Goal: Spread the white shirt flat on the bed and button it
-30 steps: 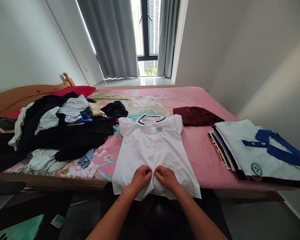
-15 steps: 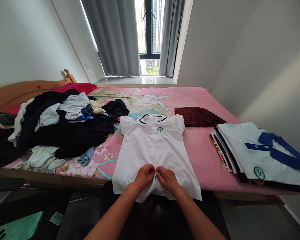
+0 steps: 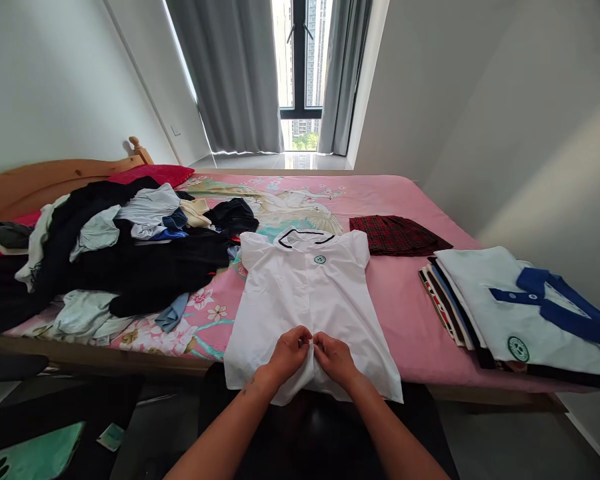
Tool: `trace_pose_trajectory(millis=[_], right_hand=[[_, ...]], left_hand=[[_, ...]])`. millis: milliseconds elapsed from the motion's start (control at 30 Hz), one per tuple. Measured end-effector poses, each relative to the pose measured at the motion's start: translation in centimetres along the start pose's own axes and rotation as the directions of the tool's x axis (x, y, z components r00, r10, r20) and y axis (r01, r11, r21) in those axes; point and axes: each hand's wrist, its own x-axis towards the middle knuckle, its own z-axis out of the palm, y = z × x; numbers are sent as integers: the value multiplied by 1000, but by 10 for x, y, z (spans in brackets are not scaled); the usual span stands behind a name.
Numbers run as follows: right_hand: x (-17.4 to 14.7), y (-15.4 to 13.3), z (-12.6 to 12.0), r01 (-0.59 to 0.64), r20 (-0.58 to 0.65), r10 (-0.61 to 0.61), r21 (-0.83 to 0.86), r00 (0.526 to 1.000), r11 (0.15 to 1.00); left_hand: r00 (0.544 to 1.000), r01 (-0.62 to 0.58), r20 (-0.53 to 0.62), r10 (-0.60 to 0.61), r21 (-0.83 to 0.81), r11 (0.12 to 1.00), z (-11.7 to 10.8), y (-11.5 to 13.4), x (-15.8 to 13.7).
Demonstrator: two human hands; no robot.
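A white short-sleeved shirt lies face up at the near edge of the bed, its dark-trimmed collar pointing away from me and a round green badge on its chest. Its hem hangs over the bed's edge towards my lap. My left hand pinches the shirt's front placket low down. Close beside it, my right hand pinches the other side of the same placket. The fingertips of both hands nearly meet; any button between them is hidden.
A loose heap of clothes covers the left of the pink bed. At right is a folded stack topped by a white polo shirt with blue collar. A red plaid garment lies behind. A green phone is at lower left.
Both hands stay at the same spot on the placket, with only slight finger movement. The shirt and the other clothes have not visibly moved.
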Motion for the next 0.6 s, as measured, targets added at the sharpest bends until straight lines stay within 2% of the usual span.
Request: trace_pose_trajectory(millis=[300, 433, 600], right_hand=[[4, -7, -7, -87, 23, 86, 69, 996, 994], [8, -16, -13, -204, 77, 197, 104, 977, 973], [12, -19, -8, -359, 146, 339, 134, 929, 924]], left_hand=[[999, 31, -20, -32, -54, 998, 8, -4, 3], [998, 41, -40, -43, -62, 997, 11, -8, -2], [999, 4, -42, -7, -53, 999, 16, -17, -3]])
